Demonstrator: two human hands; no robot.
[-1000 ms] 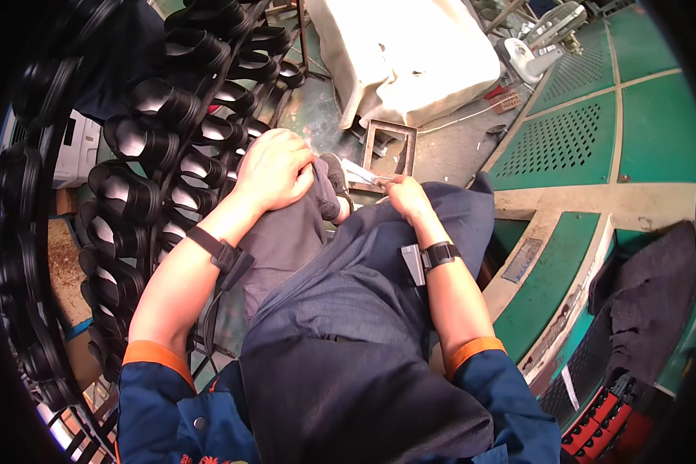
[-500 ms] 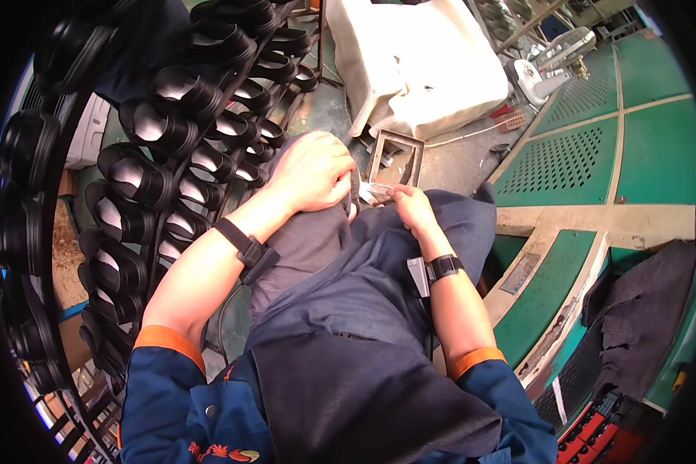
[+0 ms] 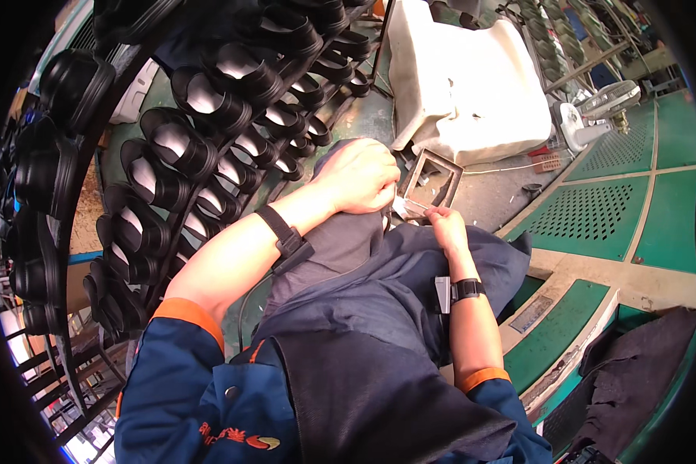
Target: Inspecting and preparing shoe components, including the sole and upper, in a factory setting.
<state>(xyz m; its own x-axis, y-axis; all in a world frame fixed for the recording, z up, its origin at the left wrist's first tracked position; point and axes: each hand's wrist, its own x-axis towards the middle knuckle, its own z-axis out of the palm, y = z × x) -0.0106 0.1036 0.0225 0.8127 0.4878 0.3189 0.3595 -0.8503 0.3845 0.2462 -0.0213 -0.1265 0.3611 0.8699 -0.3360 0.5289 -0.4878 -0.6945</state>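
One package noted: a large white sack-like bag [image 3: 464, 85], bulky and creased, standing on the floor just beyond the small square frame [image 3: 433, 182]. One emblem: a red-and-yellow embroidered patch [image 3: 236, 437] on the blue jacket, well below that frame. No screens or signs seen.
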